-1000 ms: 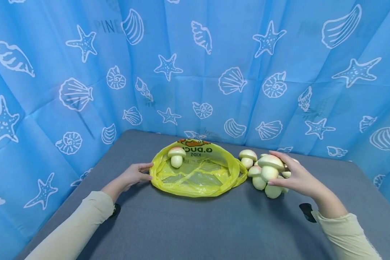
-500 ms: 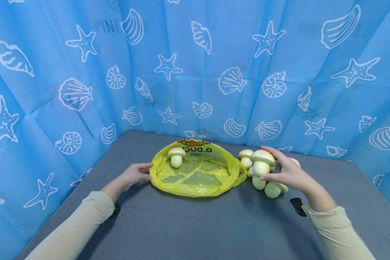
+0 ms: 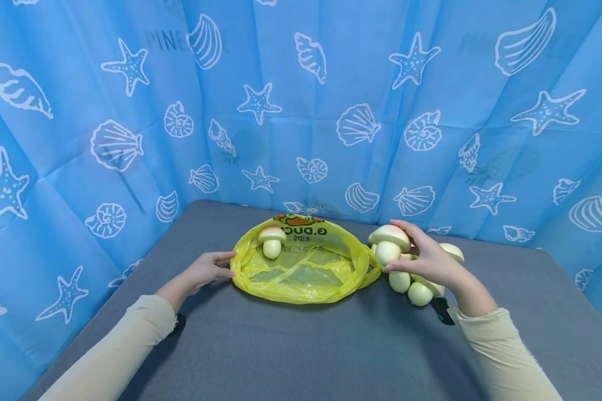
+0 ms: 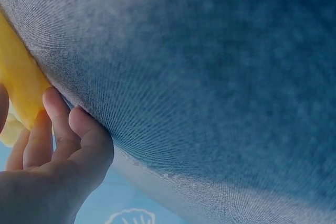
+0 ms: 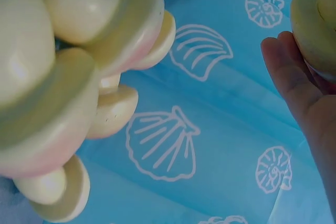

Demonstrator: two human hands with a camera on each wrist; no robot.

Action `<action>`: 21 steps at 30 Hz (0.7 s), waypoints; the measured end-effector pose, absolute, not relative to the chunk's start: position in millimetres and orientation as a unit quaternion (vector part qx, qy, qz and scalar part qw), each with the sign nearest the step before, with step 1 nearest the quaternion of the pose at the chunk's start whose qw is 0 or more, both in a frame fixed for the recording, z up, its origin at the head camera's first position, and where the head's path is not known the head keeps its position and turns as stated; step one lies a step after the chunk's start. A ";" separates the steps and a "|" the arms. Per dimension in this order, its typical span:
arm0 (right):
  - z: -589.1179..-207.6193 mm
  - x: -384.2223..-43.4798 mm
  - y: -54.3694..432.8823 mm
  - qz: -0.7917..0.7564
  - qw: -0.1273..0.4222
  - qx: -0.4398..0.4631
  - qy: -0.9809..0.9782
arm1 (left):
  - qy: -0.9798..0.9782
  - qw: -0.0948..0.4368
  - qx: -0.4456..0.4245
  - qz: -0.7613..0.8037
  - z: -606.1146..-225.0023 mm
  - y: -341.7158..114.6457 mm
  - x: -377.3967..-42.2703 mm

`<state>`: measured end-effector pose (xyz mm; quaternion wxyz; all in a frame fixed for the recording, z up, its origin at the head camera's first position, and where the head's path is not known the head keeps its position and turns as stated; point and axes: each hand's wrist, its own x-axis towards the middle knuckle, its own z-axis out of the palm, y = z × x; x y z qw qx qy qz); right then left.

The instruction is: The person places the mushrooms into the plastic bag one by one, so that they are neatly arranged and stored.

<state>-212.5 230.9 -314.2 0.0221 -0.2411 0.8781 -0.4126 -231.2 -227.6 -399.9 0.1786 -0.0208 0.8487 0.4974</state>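
Note:
My right hand [image 3: 431,259] holds a toy mushroom [image 3: 388,245], with a pinkish cap and pale stem, between thumb and fingers, raised above the pile. Only an edge of that held mushroom [image 5: 315,30] shows in the right wrist view. An open-mouthed yellow plastic bag [image 3: 301,295] lies left of it, a single mushroom [image 3: 272,242] inside near its back left. My left hand [image 3: 207,273] touches the bag's left rim with its fingertips, thumb and fingers spread apart. In the left wrist view the fingers [image 4: 63,124] rest against the yellow plastic [image 4: 21,72].
Beneath and behind my right hand are several more toy mushrooms [image 3: 420,293], partly hidden by it; up close they crowd the right wrist view's left side [image 5: 47,108]. The grey table [image 3: 301,351] ends at a blue shell-print curtain [image 3: 291,111].
My right hand has carried the held mushroom leftward over the pile, toward the bag's right handle. The left hand and the bag stay where they were.

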 end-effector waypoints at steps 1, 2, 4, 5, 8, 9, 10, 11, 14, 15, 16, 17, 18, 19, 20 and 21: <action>-314.4 -213.6 229.3 -0.414 0.023 -0.243 0.877 | 0.848 0.179 -0.022 0.498 -400.4 -227.7 -231.3; -314.6 -214.8 228.0 -0.415 0.024 -0.244 0.876 | 0.848 0.179 -0.022 0.499 -400.8 -227.8 -231.4; -315.3 -217.2 225.6 -0.416 0.028 -0.243 0.876 | 0.848 0.178 -0.023 0.498 -401.1 -228.1 -231.5; -315.4 -218.1 224.4 -0.416 0.029 -0.244 0.875 | 0.848 0.178 -0.022 0.498 -401.2 -228.3 -231.5; -316.4 -220.9 221.5 -0.418 0.033 -0.246 0.874 | 0.848 0.177 -0.020 0.500 -401.4 -228.3 -231.3; -316.5 -221.6 220.5 -0.419 0.034 -0.247 0.873 | 0.848 0.177 -0.019 0.500 -401.5 -228.3 -231.2; -316.8 -222.2 219.6 -0.419 0.034 -0.249 0.872 | 0.847 0.178 -0.019 0.500 -401.7 -228.1 -231.1; -316.8 -222.7 218.5 -0.420 0.034 -0.250 0.872 | 0.847 0.178 -0.019 0.500 -401.6 -228.1 -231.1; -316.7 -224.2 215.4 -0.420 0.030 -0.257 0.870 | 0.847 0.177 -0.019 0.501 -401.6 -227.9 -231.1; -316.5 -224.5 214.3 -0.420 0.029 -0.259 0.869 | 0.847 0.177 -0.018 0.501 -401.3 -227.9 -231.2; -316.3 -224.9 213.4 -0.419 0.027 -0.260 0.869 | 0.847 0.177 -0.018 0.501 -400.9 -228.0 -231.4; -316.2 -225.4 212.4 -0.419 0.027 -0.260 0.869 | 0.847 0.177 -0.018 0.500 -400.6 -228.0 -231.5; -316.5 -226.5 211.5 -0.418 0.027 -0.262 0.869 | 0.847 0.178 -0.018 0.501 -400.5 -228.1 -231.5; -316.6 -227.0 210.5 -0.419 0.028 -0.261 0.869 | 0.847 0.179 -0.018 0.500 -400.5 -228.1 -231.7; -316.6 -227.6 209.6 -0.421 0.031 -0.261 0.868 | 0.847 0.180 -0.018 0.501 -400.3 -228.0 -231.7; -316.8 -228.3 208.5 -0.423 0.033 -0.262 0.867 | 0.846 0.180 -0.019 0.501 -400.1 -227.9 -231.9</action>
